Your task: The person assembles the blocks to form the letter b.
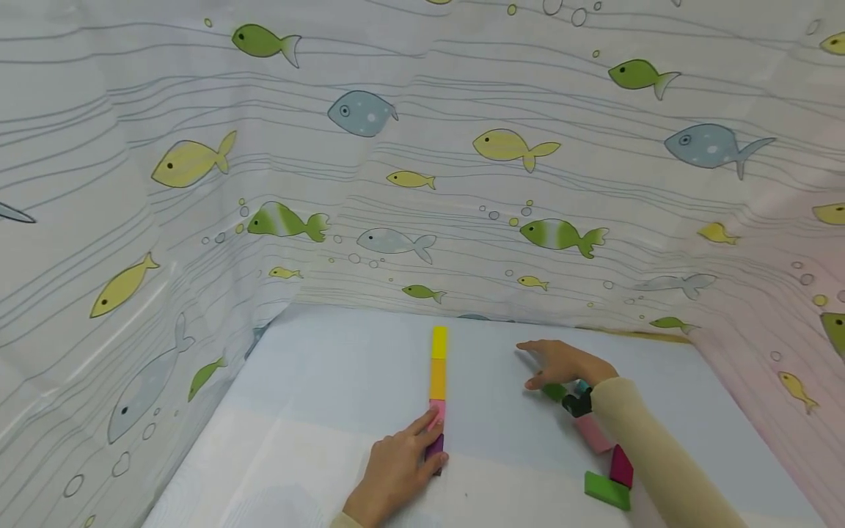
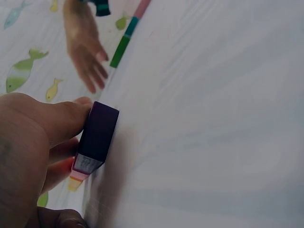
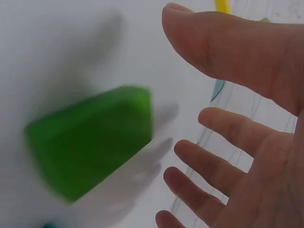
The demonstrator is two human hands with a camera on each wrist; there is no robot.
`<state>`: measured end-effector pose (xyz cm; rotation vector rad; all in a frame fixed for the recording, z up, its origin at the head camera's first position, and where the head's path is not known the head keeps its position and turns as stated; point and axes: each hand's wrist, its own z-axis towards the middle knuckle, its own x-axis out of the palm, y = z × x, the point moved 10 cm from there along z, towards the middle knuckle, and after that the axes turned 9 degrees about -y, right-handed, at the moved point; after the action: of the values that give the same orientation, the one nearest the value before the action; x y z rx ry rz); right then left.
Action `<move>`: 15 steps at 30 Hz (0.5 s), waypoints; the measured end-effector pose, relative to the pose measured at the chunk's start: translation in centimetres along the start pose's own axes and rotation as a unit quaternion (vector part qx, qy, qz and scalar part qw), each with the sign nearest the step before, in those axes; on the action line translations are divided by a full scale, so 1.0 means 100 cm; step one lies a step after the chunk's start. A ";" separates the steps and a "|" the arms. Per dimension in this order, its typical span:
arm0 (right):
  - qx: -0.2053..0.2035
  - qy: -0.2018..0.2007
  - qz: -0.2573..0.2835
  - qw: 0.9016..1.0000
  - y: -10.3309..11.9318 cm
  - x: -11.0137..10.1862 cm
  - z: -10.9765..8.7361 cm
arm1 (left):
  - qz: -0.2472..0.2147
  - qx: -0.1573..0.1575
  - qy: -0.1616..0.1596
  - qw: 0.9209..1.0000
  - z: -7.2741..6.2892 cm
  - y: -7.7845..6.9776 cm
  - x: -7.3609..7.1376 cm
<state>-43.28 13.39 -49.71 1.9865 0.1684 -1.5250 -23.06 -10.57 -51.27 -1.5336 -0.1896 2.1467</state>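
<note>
A straight row of blocks lies on the white table: yellow [image 1: 439,342], orange [image 1: 439,379], pink [image 1: 439,404] and purple [image 1: 434,446], from far to near. My left hand [image 1: 399,462] is at the near end of the row. Its thumb and fingers pinch the purple block, and fingertips lie over the pink one, partly hiding it. To the right, my right hand [image 1: 561,363] hovers with spread fingers above a dark green block [image 3: 95,142]. Nothing is held in it, and a gap separates fingers and block in the right wrist view.
Beside and under the right forearm lie a teal block [image 1: 581,386], a pink block [image 1: 593,433], a magenta block [image 1: 620,466] and a bright green block [image 1: 607,490]. A fish-printed sheet [image 1: 455,213] encloses the white table [image 1: 317,389] at the back and sides.
</note>
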 end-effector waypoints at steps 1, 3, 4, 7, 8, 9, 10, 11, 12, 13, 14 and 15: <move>-0.004 -0.003 0.002 1.000 -0.003 0.000 -0.005 | -0.001 -0.001 0.000 1.000 0.000 0.001 0.000; -0.023 -0.014 0.001 1.000 -0.007 0.001 -0.012 | -0.003 -0.001 -0.001 1.000 0.000 0.001 0.000; -0.036 -0.021 -0.003 0.999 -0.008 0.001 -0.015 | -0.004 0.000 -0.003 1.000 0.000 0.002 0.000; -0.064 -0.042 -0.013 0.997 -0.011 0.002 -0.024 | -0.005 0.003 -0.008 1.000 0.000 0.002 -0.001; -0.070 -0.050 -0.017 0.996 -0.012 0.002 -0.027 | -0.005 0.004 -0.008 1.000 0.001 0.001 -0.001; -0.070 -0.057 -0.018 0.996 -0.014 0.003 -0.029 | -0.006 0.005 -0.009 1.000 0.001 0.001 -0.001; -0.069 -0.065 -0.017 0.995 -0.016 0.002 -0.032 | -0.006 0.005 -0.009 1.000 0.001 0.001 0.000; -0.066 -0.073 -0.016 0.995 -0.017 0.003 -0.035 | -0.005 0.005 -0.008 1.000 0.001 0.001 0.000; -0.062 -0.081 -0.016 0.995 -0.019 0.003 -0.038 | -0.005 0.004 -0.007 1.000 0.001 0.002 0.001; -0.056 -0.089 -0.016 0.994 -0.022 0.004 -0.041 | -0.006 0.004 -0.007 1.000 0.001 0.002 0.001; -0.051 -0.097 -0.017 0.994 -0.024 0.005 -0.044 | -0.006 0.004 -0.006 1.000 0.001 0.002 0.001; -0.047 -0.104 -0.018 0.993 -0.025 0.005 -0.047 | -0.006 0.003 -0.005 1.000 0.001 0.002 0.001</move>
<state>-40.36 17.80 -50.50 1.7465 0.1867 -1.7035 -23.23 -10.63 -51.40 -1.5139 -0.1945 2.1441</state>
